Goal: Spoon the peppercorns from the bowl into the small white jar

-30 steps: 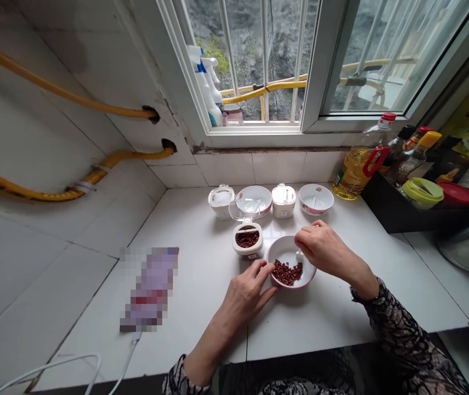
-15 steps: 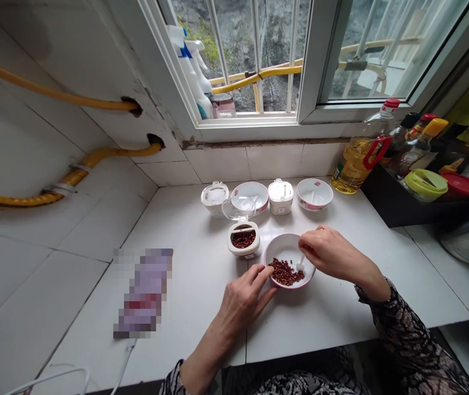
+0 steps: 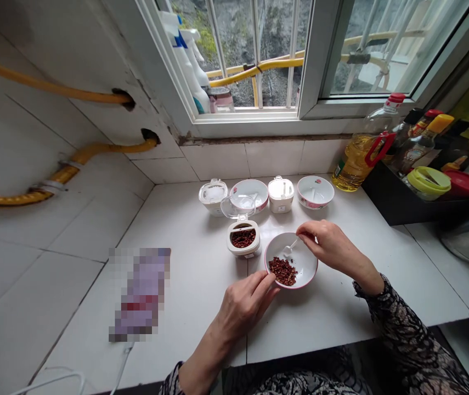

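A white bowl with a pink rim (image 3: pixel 308 272) stands on the counter, with reddish-brown peppercorn-like grains (image 3: pixel 283 271) heaped toward its left side. My left hand (image 3: pixel 244 302) grips the bowl's left front rim, thumb and fingers closed on it. Over the bowl's right back edge, my right hand (image 3: pixel 328 244) pinches a small white spoon (image 3: pixel 287 250), whose head is inside the bowl above the grains. Just left of the bowl is a white container (image 3: pixel 244 249) with its clear lid tipped back and similar grains inside.
Behind stand a lidded jar (image 3: pixel 213 195), a floral bowl (image 3: pixel 249 195), a second jar (image 3: pixel 281 193) and another bowl (image 3: pixel 315 192). An oil bottle (image 3: pixel 353 159) and black condiment box (image 3: pixel 386 197) are at right. A blurred purple object (image 3: pixel 143 291) with a cable lies left.
The spoon in my right hand has moved up and left, away from the grains toward the bowl's back. The grains sit more bunched at the left. My left hand still holds the rim.
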Demonstrator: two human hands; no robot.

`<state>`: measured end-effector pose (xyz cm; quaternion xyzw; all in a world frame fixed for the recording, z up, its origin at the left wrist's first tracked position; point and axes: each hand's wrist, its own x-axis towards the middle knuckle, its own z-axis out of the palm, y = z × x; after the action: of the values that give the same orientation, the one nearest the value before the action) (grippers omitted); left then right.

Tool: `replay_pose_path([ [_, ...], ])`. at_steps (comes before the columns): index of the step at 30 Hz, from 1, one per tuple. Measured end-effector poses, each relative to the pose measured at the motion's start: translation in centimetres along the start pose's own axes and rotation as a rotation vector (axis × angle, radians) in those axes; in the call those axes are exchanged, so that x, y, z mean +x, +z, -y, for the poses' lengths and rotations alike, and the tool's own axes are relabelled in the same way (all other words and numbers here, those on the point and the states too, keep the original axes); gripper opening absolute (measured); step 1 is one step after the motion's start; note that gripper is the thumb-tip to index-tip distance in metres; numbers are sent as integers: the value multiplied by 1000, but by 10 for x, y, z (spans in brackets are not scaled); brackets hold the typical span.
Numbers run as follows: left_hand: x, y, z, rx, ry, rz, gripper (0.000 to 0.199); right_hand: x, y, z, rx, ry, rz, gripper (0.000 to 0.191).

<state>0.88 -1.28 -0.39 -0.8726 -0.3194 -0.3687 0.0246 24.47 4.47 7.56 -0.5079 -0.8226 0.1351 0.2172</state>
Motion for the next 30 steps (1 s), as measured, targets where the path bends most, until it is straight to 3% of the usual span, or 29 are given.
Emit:
replay_pose_path([
  [6,2,-1,-1,2,5,-18,15,2,13,8,175,69,72,16],
  [15,3,-1,-1,5,10,-19,15,5,9,-3,371,173,0,18],
  [23,2,-1,-1,8,8,-4,15,4,13,-4,329,164,6,18],
  [30,3,0,-2,6,20,-7,15,7,10,-8,537,247,-15,18],
])
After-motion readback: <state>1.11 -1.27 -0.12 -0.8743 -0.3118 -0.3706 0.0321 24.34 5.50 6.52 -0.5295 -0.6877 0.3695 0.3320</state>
